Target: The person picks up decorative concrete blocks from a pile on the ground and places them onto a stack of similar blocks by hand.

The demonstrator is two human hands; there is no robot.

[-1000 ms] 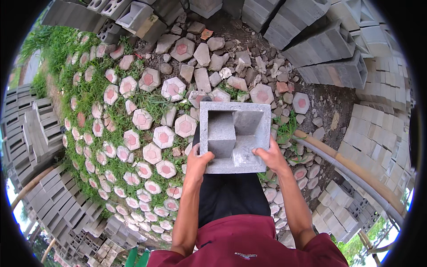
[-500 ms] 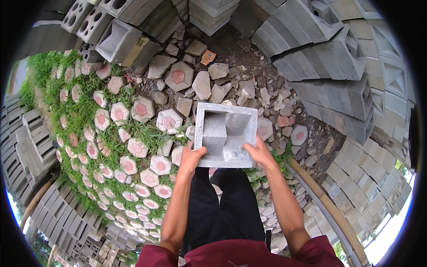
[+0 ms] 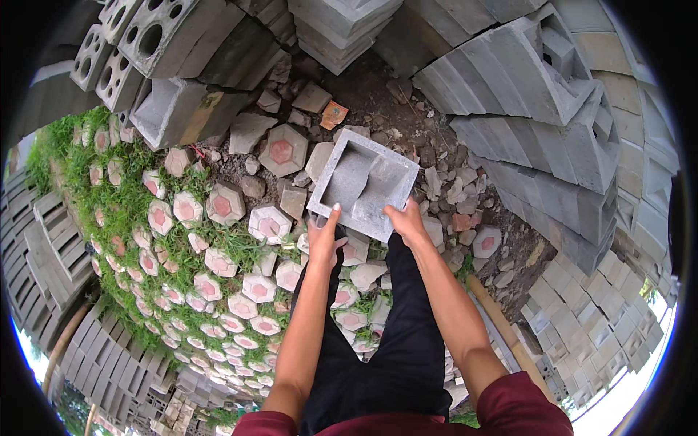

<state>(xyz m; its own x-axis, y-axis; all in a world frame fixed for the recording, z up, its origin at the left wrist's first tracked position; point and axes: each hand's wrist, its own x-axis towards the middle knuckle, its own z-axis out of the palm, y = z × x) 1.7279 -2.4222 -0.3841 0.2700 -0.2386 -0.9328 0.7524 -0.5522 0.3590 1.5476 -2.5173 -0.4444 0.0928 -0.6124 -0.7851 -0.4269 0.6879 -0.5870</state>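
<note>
Both my hands carry one grey concrete block [image 3: 378,207], square in outline with a thick rim and stepped, curved recesses inside. It hangs tilted in front of my legs, its right side turned lower than its left. My left hand [image 3: 323,236] grips the near left corner, thumb up against the rim, fingers under the block and partly hidden. On the near right edge my right hand [image 3: 407,221] is closed, the thumb lying on the rim. Under and beyond the block lie broken stones and rubble [image 3: 443,171].
Stacked grey blocks [image 3: 531,138] rise at the right, more blocks [image 3: 185,109] with holes at the far left, and another stack [image 3: 342,33] straight ahead. Hexagonal pavers [image 3: 225,203] sit in grass [image 3: 131,196] at the left. A bamboo pole [image 3: 509,334] runs along the right.
The block has moved away from my body and turned clockwise, both hands still on it. My arms reach out further and my legs are now apart. The view has shifted slightly.
</note>
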